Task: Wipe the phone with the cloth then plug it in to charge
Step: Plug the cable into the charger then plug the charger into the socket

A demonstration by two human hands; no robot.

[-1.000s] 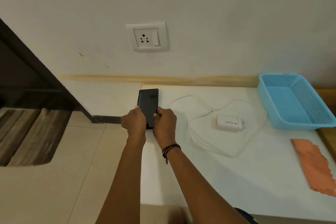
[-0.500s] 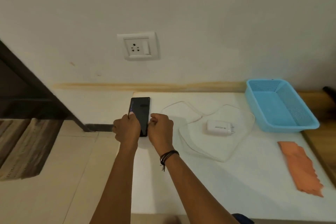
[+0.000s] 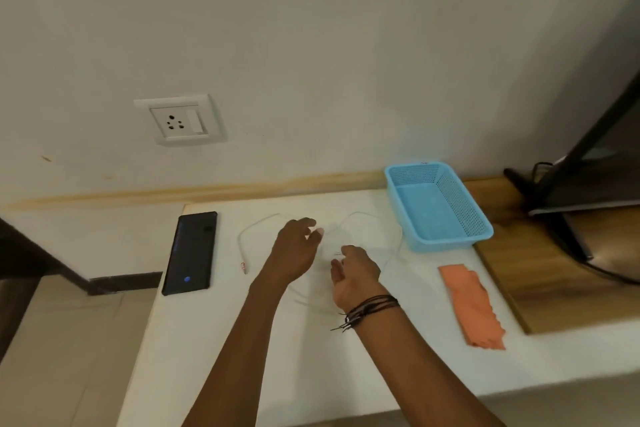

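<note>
The black phone (image 3: 191,252) lies flat near the left edge of the white table (image 3: 214,350), its screen faintly lit, with no hand on it. A white charging cable (image 3: 242,236) loops over the table to the phone's right, its plug end (image 3: 243,266) loose. My left hand (image 3: 294,251) hovers over the cable loops with relaxed fingers. My right hand (image 3: 353,270) is beside it, palm turned inward, fingers loosely spread; the charger block is hidden behind the hands. The orange cloth (image 3: 472,305) lies at the table's right.
A wall socket (image 3: 180,120) sits above the phone. A light blue mesh basket (image 3: 437,204) stands at the back right. Beyond the cloth a wooden surface (image 3: 554,270) carries a dark screen stand (image 3: 568,204). Floor tiles lie to the left.
Both hands have let go of the phone and moved right over the cable. The phone now rests alone on the table. The view has swung to the right.
</note>
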